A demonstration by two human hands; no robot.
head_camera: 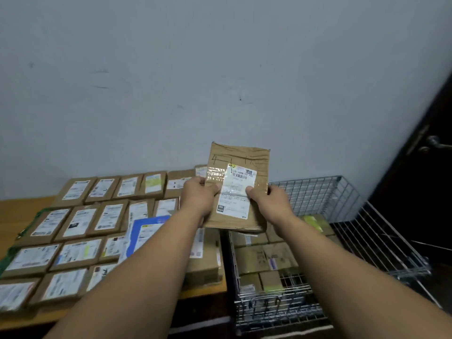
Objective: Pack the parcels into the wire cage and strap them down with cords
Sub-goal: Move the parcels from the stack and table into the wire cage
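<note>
A flat brown cardboard parcel with a white shipping label and handwriting on top is held up in the air, tilted toward me. My left hand grips its left edge and my right hand grips its right edge. It hangs over the left rim of the wire cage, which stands at the right and holds several brown parcels stacked inside. Many more labelled parcels lie in rows on the wooden table at the left.
A blue-edged mailer lies among the table parcels. Green netting runs along the table's left side. The cage's hinged side panel folds out to the right. A dark door with a handle stands at the far right; a pale wall is behind.
</note>
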